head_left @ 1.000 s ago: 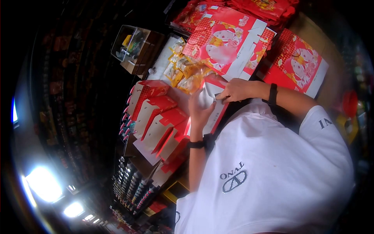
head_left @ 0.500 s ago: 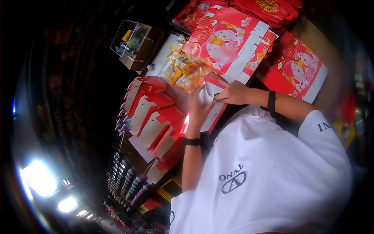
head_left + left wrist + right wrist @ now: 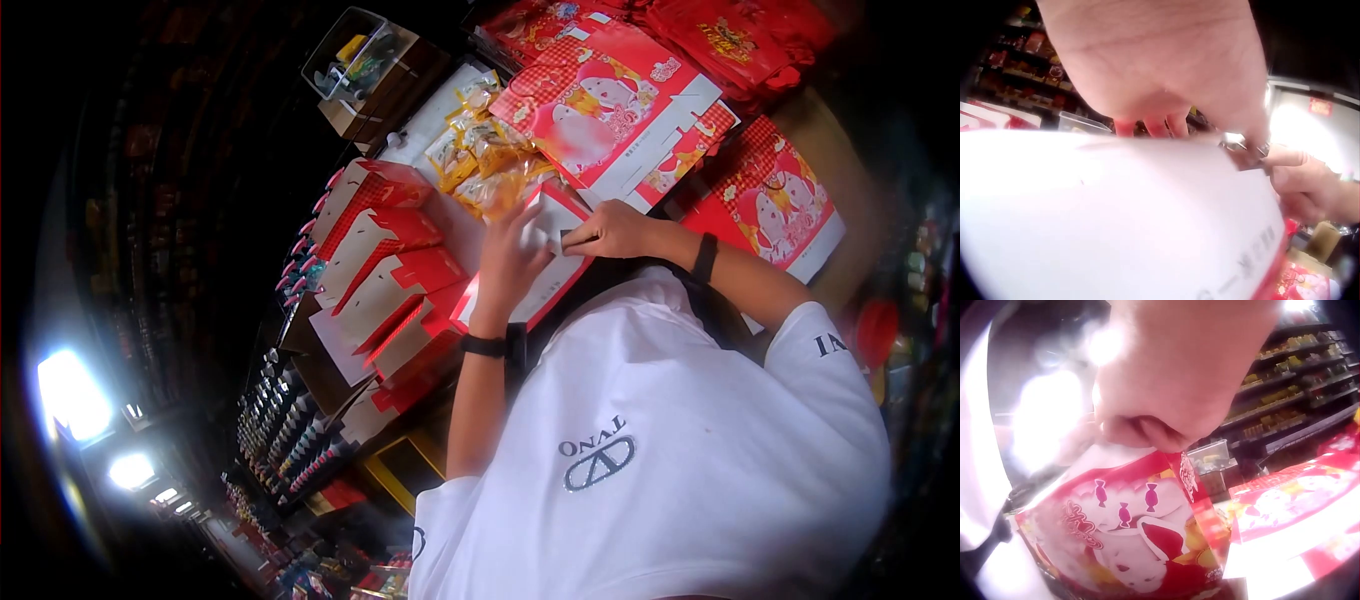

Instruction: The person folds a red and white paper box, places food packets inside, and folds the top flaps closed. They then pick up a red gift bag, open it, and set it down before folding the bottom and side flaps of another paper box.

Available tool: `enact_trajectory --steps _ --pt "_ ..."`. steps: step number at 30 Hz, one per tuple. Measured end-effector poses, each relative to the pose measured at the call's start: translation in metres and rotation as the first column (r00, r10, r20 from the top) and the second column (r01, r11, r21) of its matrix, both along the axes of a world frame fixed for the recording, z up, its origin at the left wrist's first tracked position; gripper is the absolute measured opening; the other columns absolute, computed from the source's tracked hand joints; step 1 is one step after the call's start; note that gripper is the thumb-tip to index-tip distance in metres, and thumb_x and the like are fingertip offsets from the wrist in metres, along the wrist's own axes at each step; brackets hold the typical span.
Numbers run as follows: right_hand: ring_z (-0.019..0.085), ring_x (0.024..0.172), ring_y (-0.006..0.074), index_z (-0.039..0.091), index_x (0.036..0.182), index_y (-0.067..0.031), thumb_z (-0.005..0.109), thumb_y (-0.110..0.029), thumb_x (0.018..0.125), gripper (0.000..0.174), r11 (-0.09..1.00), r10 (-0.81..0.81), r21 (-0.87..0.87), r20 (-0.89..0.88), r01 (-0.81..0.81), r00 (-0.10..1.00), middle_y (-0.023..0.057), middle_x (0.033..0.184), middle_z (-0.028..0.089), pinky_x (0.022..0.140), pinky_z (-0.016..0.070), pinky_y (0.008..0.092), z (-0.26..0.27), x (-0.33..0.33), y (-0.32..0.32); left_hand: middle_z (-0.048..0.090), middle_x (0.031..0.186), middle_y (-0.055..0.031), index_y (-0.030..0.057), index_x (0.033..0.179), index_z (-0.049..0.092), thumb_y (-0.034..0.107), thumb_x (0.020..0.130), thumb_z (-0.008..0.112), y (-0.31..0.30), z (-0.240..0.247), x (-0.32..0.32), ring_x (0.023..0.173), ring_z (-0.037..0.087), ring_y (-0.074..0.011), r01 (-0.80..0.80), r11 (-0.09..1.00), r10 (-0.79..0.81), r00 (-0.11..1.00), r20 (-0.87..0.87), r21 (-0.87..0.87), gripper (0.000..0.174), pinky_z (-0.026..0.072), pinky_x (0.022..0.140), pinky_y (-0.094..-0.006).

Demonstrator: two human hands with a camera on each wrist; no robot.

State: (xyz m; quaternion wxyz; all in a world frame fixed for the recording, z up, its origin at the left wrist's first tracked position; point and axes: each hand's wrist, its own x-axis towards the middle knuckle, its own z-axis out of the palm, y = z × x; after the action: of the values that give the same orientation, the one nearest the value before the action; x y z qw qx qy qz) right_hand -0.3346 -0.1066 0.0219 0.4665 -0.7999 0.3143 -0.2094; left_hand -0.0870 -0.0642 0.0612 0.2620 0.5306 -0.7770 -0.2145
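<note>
A red and white gift carton (image 3: pixel 545 291) stands on the worktop in front of the person, its printed side (image 3: pixel 1129 540) showing candies and a cartoon animal in the right wrist view. The left hand (image 3: pixel 511 262) grips the carton's upper edge, and in the left wrist view its fingers (image 3: pixel 1156 127) reach behind the white panel. Close beside it, the right hand (image 3: pixel 616 232) pinches a small dark flat piece (image 3: pixel 568 236) at the carton's corner. What that piece is, I cannot tell.
Several opened cartons (image 3: pixel 385 235) stand in a row at left. Yellow-wrapped packets (image 3: pixel 482 152) lie behind the carton. Flat printed cartons (image 3: pixel 600 115) are stacked beyond, with red bags (image 3: pixel 735 42) at the far end. A clear container (image 3: pixel 345 62) stands at the back.
The head view has shifted, so the cartons and worktop appear moved within it. Both hands stay at the same carton, with the right still pinching at its corner.
</note>
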Motion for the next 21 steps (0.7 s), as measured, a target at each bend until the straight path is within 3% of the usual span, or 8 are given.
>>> enact_trajectory --steps 2,3,5,8,12,14,15,21 --pt "0.073 0.075 0.0299 0.084 0.107 -0.0222 0.074 -0.039 0.094 0.023 0.993 0.022 0.109 0.112 -0.034 0.993 0.0115 0.082 0.076 0.075 0.0571 0.0390 0.005 -0.001 0.000 0.057 0.145 -0.0218 0.0120 0.144 0.059 0.015 0.087 0.081 -0.007 0.005 0.009 0.133 0.055 -0.0405 -0.079 0.977 0.085 0.996 -0.019 0.198 0.061 0.0460 0.111 -0.0469" --pt "0.073 0.074 0.0293 0.084 0.106 -0.0218 0.074 -0.040 0.094 0.023 0.990 0.015 0.137 0.048 -0.021 0.999 0.0110 0.082 0.076 0.074 0.0570 0.0386 0.011 -0.001 0.000 0.056 0.146 -0.0230 0.0125 0.145 0.059 0.014 0.090 0.078 -0.010 0.008 0.012 0.135 0.054 -0.0401 -0.115 0.948 0.128 0.992 -0.023 0.295 0.059 0.0458 0.112 -0.0462" --pt "0.073 0.071 0.0282 0.084 0.104 -0.0211 0.075 -0.040 0.094 0.024 0.982 0.012 0.190 -0.087 0.005 0.996 0.0100 0.081 0.076 0.073 0.0567 0.0377 0.028 -0.003 0.002 0.055 0.147 -0.0229 0.0125 0.146 0.060 0.013 0.090 0.079 -0.011 0.016 0.005 0.135 0.055 -0.0395 -0.016 0.985 0.009 0.999 0.041 0.171 0.059 0.0476 0.110 -0.0447" --pt "0.072 0.068 0.0297 0.083 0.100 -0.0203 0.073 -0.042 0.096 0.024 0.997 -0.041 0.060 -0.079 0.046 0.996 0.0082 0.077 0.075 0.069 0.0568 0.0398 0.019 0.001 0.004 0.057 0.146 -0.0218 0.0134 0.144 0.062 0.017 0.084 0.085 -0.006 0.010 -0.002 0.132 0.055 -0.0419 0.003 0.993 -0.001 1.000 -0.017 0.116 0.065 0.0459 0.110 -0.0480" --pt "0.072 0.067 0.0315 0.075 0.099 -0.0191 0.069 -0.042 0.098 0.023 0.939 -0.075 -0.345 -0.176 0.010 0.982 0.0081 0.072 0.070 0.063 0.0567 0.0434 0.006 0.006 0.014 0.056 0.148 -0.0217 0.0181 0.141 0.066 0.019 0.081 0.088 0.001 0.006 -0.010 0.134 0.053 -0.0435 -0.053 0.986 0.067 0.994 -0.084 0.157 0.064 0.0444 0.111 -0.0501" --pt "0.072 0.067 0.0328 0.070 0.098 -0.0183 0.068 -0.041 0.099 0.023 0.917 -0.062 -0.395 -0.255 -0.046 0.965 0.0089 0.070 0.068 0.061 0.0566 0.0452 0.004 0.005 0.018 0.051 0.153 -0.0195 0.0243 0.144 0.064 0.020 0.086 0.084 0.003 0.006 -0.013 0.135 0.053 -0.0420 0.008 0.999 -0.013 0.991 0.134 0.041 0.061 0.0439 0.113 -0.0521" --pt "0.071 0.066 0.0323 0.069 0.100 -0.0188 0.068 -0.041 0.099 0.022 0.915 -0.056 -0.400 -0.246 -0.049 0.968 0.0087 0.071 0.068 0.060 0.0567 0.0443 0.003 0.005 0.018 0.048 0.156 -0.0185 0.0275 0.145 0.063 0.021 0.089 0.082 0.003 0.007 -0.013 0.136 0.053 -0.0412 0.043 0.999 -0.039 0.969 0.245 -0.012 0.060 0.0436 0.115 -0.0531" --pt "0.072 0.071 0.0334 0.072 0.108 -0.0201 0.069 -0.040 0.097 0.023 0.950 0.004 -0.306 -0.194 -0.064 0.981 0.0112 0.077 0.070 0.064 0.0573 0.0447 0.004 -0.002 0.014 0.053 0.151 -0.0183 0.0276 0.137 0.070 0.014 0.082 0.085 0.010 0.005 -0.018 0.136 0.051 -0.0410 0.013 0.999 -0.004 0.979 0.206 -0.040 0.058 0.0453 0.111 -0.0502"
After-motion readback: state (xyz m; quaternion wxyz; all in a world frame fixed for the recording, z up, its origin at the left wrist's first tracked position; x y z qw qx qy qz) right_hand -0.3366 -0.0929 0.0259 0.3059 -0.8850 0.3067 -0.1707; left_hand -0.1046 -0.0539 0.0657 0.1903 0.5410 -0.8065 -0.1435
